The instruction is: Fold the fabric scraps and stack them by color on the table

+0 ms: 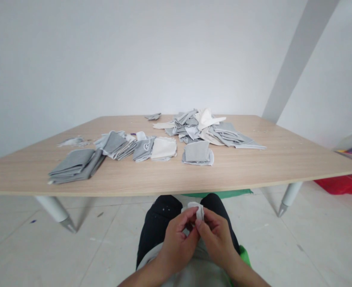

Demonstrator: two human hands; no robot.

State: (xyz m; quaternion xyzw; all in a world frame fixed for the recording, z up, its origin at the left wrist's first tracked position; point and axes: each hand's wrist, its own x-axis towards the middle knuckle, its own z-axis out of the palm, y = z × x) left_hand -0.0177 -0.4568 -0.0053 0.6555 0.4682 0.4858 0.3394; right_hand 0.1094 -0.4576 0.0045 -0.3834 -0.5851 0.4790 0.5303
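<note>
Above my lap, in front of the table's near edge, a small light grey piece of fabric [199, 212] is pinched between both hands. My left hand [180, 237] grips its left side with fingers curled and thumb pressed in. On the other side, my right hand [216, 233] holds it between thumb and fingers. The fingertips nearly meet, and part of the fabric is hidden behind them. Closest on the table lies a folded grey cloth piece [197, 153], with a cream folded stack [164, 148] to its left.
A loose heap of grey and cream fabric [190, 126] covers the table's back middle. Folded grey cloths [74, 164] lie front left, near white scraps [73, 141]. More folded pieces [117, 144] stand in a row. A red bag [340, 183] rests on the floor at right.
</note>
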